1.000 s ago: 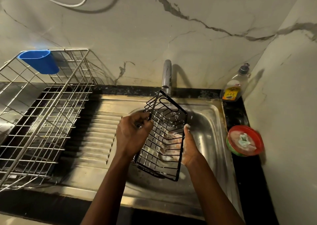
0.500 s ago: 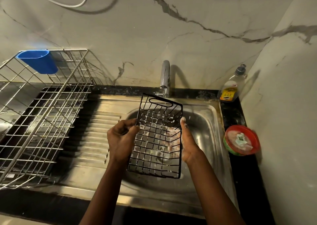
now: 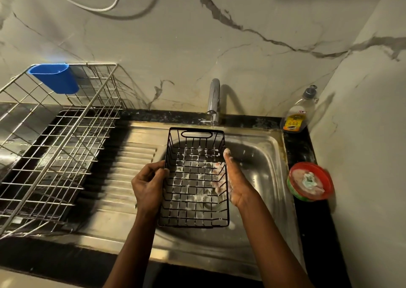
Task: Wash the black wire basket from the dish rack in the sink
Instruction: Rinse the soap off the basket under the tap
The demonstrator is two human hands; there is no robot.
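Note:
The black wire basket [image 3: 194, 178] hangs over the steel sink [image 3: 263, 167], its open side facing up and soap suds clinging to its floor. My left hand [image 3: 148, 185] grips the basket's left rim. My right hand [image 3: 236, 179], soapy, holds the right side with the thumb along the rim and the fingers under the mesh. A thin stream of water falls from the tap [image 3: 214, 99] onto the basket's far end near its handle slot.
A large silver wire dish rack [image 3: 50, 147] with a blue plastic cup [image 3: 55, 80] stands on the left. A dish soap bottle [image 3: 297, 112] stands at the sink's back right corner. A red tub of soap paste [image 3: 309, 181] sits on the black counter at right.
The basket has turned from tilted on edge to lying flat with its open side up. My left hand shifted from the corner to the left rim. Water now runs onto it.

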